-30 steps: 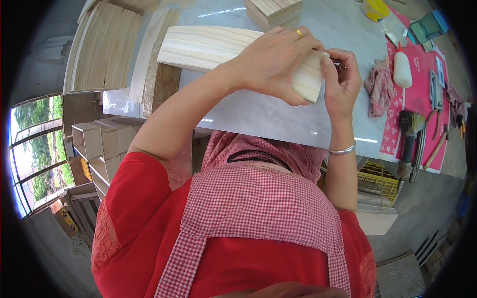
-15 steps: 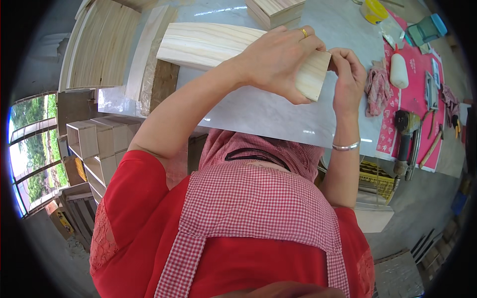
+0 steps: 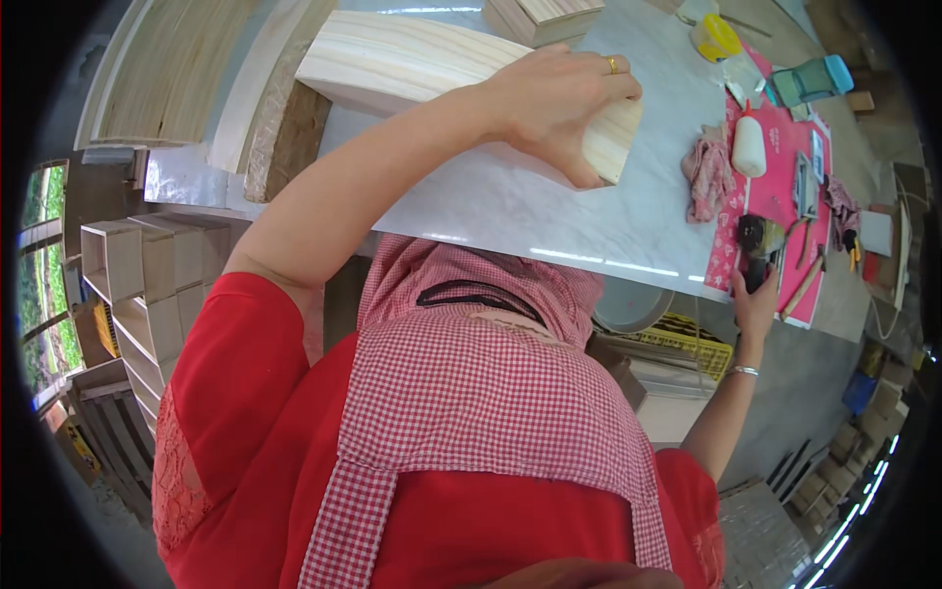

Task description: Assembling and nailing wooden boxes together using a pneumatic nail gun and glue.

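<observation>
A long pale wooden box (image 3: pixel 412 54) lies across the marble-patterned tabletop. My left hand (image 3: pixel 559 108) is clamped over its right end, thumb on the near side and fingers over the far side. Out to the right, my right hand (image 3: pixel 756 297) is wrapped round the black grip of a power tool with a rounded dark head (image 3: pixel 754 236); the tool's exact kind is unclear. It rests on a pink sheet (image 3: pixel 775 182) at the table's right end.
Near the tool lie a white glue bottle (image 3: pixel 749 147), a crumpled checked cloth (image 3: pixel 708 177), a hammer (image 3: pixel 805 285) and a teal jar (image 3: pixel 812 80). Behind is a yellow tub (image 3: pixel 716 37). Stacked boards (image 3: pixel 167 74) stand left; wooden boxes (image 3: pixel 147 260) are piled below.
My right hand has left the box's right end and moved right and nearer to me, onto the power tool's grip. My left hand stays on the box. The whole view has shifted.
</observation>
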`<state>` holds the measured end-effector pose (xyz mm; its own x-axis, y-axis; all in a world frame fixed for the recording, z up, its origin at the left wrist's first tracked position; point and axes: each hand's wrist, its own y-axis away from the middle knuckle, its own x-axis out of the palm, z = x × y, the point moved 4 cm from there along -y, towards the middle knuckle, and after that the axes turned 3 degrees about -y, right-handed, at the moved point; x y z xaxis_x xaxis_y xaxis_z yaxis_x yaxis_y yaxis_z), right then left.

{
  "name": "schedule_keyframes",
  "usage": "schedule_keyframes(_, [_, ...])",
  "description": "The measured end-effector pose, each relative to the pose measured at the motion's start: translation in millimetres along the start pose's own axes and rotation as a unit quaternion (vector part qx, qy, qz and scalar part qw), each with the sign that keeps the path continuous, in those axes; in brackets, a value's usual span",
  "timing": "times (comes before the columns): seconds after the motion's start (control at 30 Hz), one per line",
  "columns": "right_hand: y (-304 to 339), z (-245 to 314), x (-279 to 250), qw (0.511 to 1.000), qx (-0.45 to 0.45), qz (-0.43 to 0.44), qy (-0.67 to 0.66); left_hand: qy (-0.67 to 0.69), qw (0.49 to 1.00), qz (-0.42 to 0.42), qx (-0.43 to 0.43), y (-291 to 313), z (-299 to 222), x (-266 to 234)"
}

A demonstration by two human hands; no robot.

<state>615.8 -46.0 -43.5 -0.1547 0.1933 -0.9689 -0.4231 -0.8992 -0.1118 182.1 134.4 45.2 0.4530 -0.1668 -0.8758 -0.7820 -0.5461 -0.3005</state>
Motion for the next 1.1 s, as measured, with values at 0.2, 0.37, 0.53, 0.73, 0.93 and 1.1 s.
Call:
schedule_keyframes(0.2, [-22,-1,-3,1.000,-0.013,0.012,-0.020,-0.004,1.000,0.016,-0.003,-3,0,4])
schedule_keyframes(0.37, [-52,51,-63,0.992,0.063,0.103,-0.035,-0.003,1.000,0.015,-0.009,-2,1,6])
schedule_keyframes(0.53, [-37,158,-105,0.968,-0.035,0.090,-0.232,-0.004,1.000,0.013,-0.016,-1,-1,4])
schedule_keyframes(0.73, [-35,247,-119,0.947,-0.183,0.145,-0.219,-0.007,1.000,0.010,-0.011,-1,0,5])
schedule_keyframes(0.93, [-45,277,-121,0.935,-0.192,0.190,-0.231,-0.009,1.000,0.016,-0.014,-1,2,6])
schedule_keyframes(1.1, [-48,281,-123,0.934,-0.201,0.191,-0.226,-0.011,1.000,0.013,-0.011,-1,2,6])
